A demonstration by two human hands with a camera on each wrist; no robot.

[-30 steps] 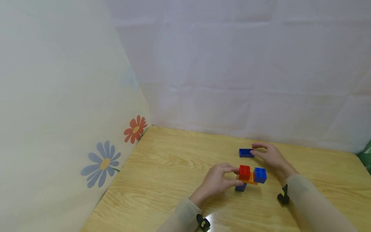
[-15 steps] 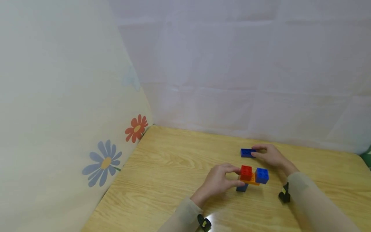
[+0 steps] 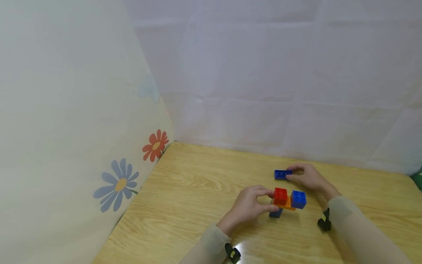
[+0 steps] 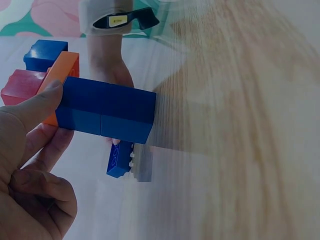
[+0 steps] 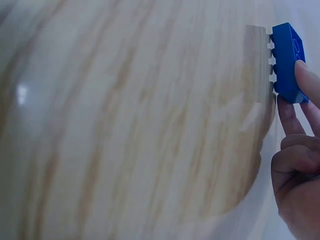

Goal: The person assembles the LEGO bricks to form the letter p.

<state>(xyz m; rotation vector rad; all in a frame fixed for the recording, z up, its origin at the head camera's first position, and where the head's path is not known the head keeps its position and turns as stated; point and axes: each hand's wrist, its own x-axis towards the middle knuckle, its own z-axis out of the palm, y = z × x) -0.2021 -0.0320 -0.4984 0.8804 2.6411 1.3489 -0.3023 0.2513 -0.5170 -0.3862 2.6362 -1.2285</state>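
My left hand (image 3: pixel 252 205) holds a small build of toy building bricks between thumb and fingers. A red brick (image 3: pixel 280 196) and a blue brick (image 3: pixel 298 200) sit on top of an orange brick (image 4: pixel 61 70). Beneath the orange one, stacked blue bricks (image 4: pixel 107 107) form a leg; whether it touches the table cannot be told. Farther back, my right hand (image 3: pixel 308 178) pinches the right end of a separate long blue brick (image 3: pixel 281 175). That brick lies upside down, its hollow side up and its studs (image 5: pixel 271 60) facing the tabletop.
The wood-patterned table (image 3: pixel 197 176) extends around both hands. A pale cloth wall (image 3: pixel 230 91) rises along its back edge, and another with printed flowers (image 3: pixel 120 185) stands at the left. Black wrist straps (image 3: pixel 324 220) are on both sleeves.
Everything in the head view has drifted slightly right. The separate blue brick appears slightly tipped compared with before. Both hands keep their holds.
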